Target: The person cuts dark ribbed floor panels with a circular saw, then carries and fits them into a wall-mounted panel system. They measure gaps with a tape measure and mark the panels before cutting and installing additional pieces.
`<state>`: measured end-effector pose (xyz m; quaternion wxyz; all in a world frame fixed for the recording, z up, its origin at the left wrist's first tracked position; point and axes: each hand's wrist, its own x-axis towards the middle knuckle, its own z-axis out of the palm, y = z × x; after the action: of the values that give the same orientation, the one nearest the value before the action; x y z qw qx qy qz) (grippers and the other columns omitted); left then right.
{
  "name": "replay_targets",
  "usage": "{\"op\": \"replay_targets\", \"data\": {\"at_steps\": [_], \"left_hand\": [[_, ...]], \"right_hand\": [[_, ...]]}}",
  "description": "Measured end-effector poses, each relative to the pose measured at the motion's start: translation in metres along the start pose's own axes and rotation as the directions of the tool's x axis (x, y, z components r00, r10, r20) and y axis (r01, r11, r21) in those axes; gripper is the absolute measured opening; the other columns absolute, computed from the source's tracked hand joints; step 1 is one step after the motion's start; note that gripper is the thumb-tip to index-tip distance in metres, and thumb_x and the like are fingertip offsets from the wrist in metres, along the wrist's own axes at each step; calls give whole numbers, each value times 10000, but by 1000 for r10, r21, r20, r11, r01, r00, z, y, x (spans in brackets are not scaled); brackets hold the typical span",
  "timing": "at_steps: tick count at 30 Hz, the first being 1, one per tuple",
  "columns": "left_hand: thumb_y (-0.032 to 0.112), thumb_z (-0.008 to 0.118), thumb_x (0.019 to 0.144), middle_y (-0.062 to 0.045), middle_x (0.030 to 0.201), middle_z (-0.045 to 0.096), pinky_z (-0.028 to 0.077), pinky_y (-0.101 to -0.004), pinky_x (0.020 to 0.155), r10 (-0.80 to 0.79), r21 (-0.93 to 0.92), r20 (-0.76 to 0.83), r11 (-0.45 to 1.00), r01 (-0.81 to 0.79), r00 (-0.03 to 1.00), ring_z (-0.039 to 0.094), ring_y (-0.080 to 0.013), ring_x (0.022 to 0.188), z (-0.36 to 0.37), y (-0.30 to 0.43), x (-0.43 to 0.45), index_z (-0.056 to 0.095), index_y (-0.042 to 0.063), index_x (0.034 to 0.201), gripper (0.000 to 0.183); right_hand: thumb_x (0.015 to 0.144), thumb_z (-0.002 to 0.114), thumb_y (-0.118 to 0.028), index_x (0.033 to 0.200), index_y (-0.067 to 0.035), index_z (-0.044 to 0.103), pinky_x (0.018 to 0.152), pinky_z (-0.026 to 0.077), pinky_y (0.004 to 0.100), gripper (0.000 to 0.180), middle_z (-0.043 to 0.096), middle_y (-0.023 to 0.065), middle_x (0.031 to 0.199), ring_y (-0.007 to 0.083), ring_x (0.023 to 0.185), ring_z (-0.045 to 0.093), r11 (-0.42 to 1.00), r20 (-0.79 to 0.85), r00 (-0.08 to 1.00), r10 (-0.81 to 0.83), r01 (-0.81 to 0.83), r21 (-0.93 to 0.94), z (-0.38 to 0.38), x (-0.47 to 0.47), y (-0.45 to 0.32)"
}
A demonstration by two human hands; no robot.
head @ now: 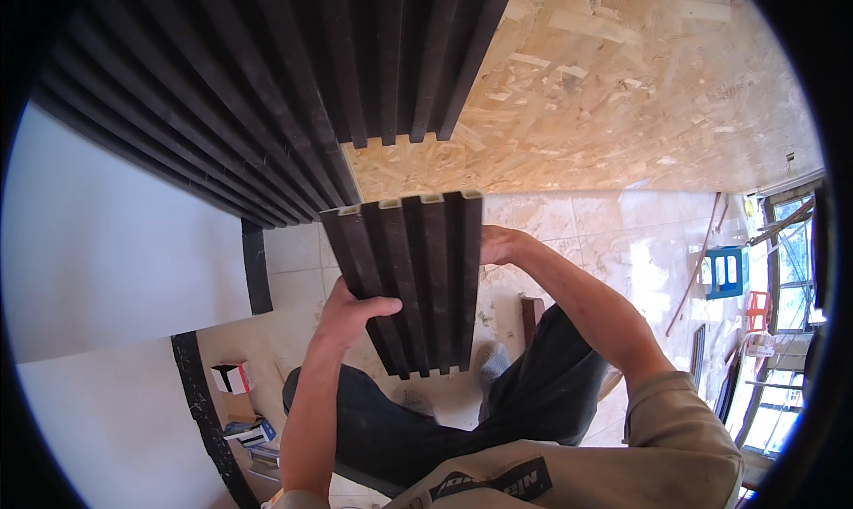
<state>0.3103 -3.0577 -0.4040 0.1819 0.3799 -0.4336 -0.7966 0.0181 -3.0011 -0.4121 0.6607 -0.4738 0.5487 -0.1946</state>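
A short piece of dark fluted wall panel [426,276] is held between my two hands in front of the wall, its hollow cut end facing the wall. My left hand [353,312] grips its left edge, with the thumb lying over a rib. At the right edge, my right hand [498,244] takes hold of it, the fingers hidden behind the panel. Just above, a longer fluted panel [400,56] hangs on the OSB wall [620,82], its lower end short of the floor. To the left, fluted panelling [220,109] covers the adjoining surface.
Tiled floor [293,296] lies below, with a small open box [232,378] and other boxes [252,432] at left. A dark wooden piece [532,316] stands near my right knee. Further right are a blue plastic stool [726,272], an orange stool [758,311] and windows [793,256].
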Motion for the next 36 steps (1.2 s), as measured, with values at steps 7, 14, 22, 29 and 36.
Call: {"op": "replay_targets", "data": {"at_steps": [7,14,22,29,36], "left_hand": [[-59,748,732,-100,1278,711,526,-402,1049,210,-219,-222,941,-259,952,675,-278,1181,-45,-2,-13,582,25,1407,700],[50,642,839,-131,1387,647,464,-498,1154,346,-559,-454,607,-565,821,600,-331,1307,-86,10,-31,559,12,1431,599],[-10,625,833,-97,1310,655,471,-459,1123,284,-417,-559,716,-560,779,621,-288,1232,-55,0,-11,589,47,1394,566],[-69,697,807,-44,1310,619,483,-357,1040,257,-481,-538,689,-543,803,601,-205,1210,-11,7,5,556,89,1402,632],[20,666,845,-59,1289,619,479,-408,1085,159,-449,-654,705,-549,740,595,-242,1228,-7,15,2,567,57,1382,547]], "right_hand": [[924,747,-437,1229,11,699,803,569,442,544,754,183,1069,299,869,712,969,-123,990,73,-99,-225,-23,7,2],[946,717,-417,937,2,779,758,546,432,424,739,206,851,302,799,709,787,-400,916,-30,-225,-574,-70,-45,0],[990,732,-253,991,39,761,690,550,346,293,698,147,868,209,763,694,880,-424,904,-58,-154,-449,-33,-75,-83],[1019,680,-328,860,61,738,628,520,415,424,673,209,719,318,614,646,879,-429,879,-207,-26,-477,26,-38,-93],[1006,689,-323,835,48,718,646,507,446,410,655,236,731,397,654,643,820,-413,863,-292,3,-572,32,-29,-93]]}}
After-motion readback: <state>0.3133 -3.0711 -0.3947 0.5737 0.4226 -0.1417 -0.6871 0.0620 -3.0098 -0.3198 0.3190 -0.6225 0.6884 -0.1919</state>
